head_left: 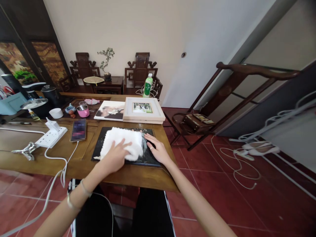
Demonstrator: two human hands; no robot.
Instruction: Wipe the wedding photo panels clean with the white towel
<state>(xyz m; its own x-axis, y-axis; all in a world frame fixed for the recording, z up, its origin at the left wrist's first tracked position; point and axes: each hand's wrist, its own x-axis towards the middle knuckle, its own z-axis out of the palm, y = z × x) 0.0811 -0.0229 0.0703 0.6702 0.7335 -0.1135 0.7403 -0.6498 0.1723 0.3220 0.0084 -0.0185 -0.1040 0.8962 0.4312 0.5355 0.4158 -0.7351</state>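
Observation:
My left hand (116, 157) lies spread on a fluffy white cloth (118, 136), pressing it onto a flat dark picture panel (98, 141) at the table's near edge. The cloth covers much of the panel, so most of its picture is hidden. With fingers stretched out, my right hand (158, 149) rests on the panel's right part, just beside the cloth. A ring shows on one of its fingers. Behind the panel are a pale framed photo (127, 110) and a white-edged photo board (111, 110).
Left on the wooden table (81, 158) are a phone (78, 130), a power strip (51, 136) with cables, a silver ornament (27, 151) and a pink cup (83, 112). A green bottle (148, 85) stands behind the frame. Right of the table is a wooden chair (212, 89).

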